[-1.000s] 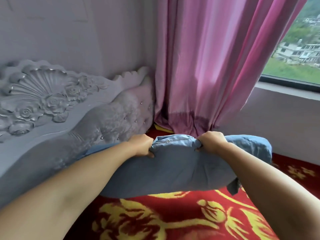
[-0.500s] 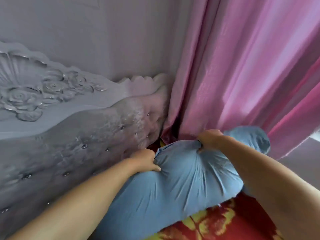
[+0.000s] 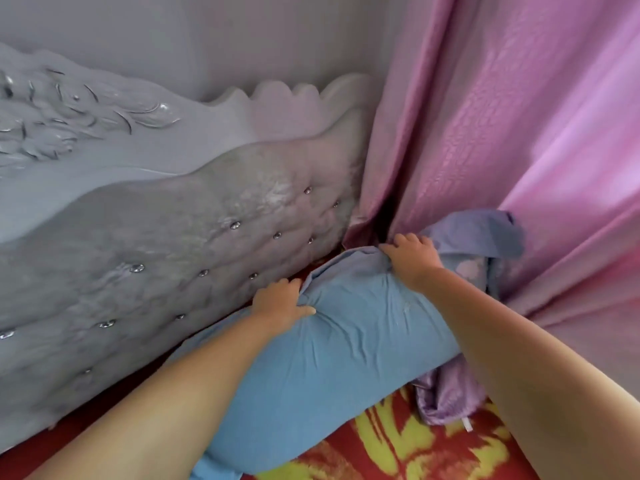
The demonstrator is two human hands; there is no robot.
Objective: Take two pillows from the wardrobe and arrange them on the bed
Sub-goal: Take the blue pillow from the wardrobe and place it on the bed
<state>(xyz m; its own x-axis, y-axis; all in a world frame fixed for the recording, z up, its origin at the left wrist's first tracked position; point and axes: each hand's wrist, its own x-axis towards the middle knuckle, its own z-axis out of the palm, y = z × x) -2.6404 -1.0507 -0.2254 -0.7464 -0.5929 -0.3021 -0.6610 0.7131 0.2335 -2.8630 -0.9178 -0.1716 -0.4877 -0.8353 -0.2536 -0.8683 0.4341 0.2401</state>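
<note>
A blue pillow [image 3: 332,362] lies on the red-and-yellow bed cover [image 3: 398,445], its long side close to the grey tufted headboard [image 3: 173,265]. My left hand [image 3: 280,301] clutches the pillow's upper edge near the headboard. Farther right, my right hand [image 3: 410,256] grips the same edge at the corner by the curtain. The pillow's far end is bunched, with a loose flap of its case and a lilac inner fabric [image 3: 446,400] showing under my right forearm. A second pillow is not in view.
A pink curtain [image 3: 502,133] hangs at the right and touches the pillow's far end. The carved headboard top [image 3: 104,126] stands against a pale wall [image 3: 207,36]. The bed cover shows only along the bottom.
The pillow has gone from held above the bed down to the bed's head corner, against the headboard. My view has closed in and dropped; the window is out of sight.
</note>
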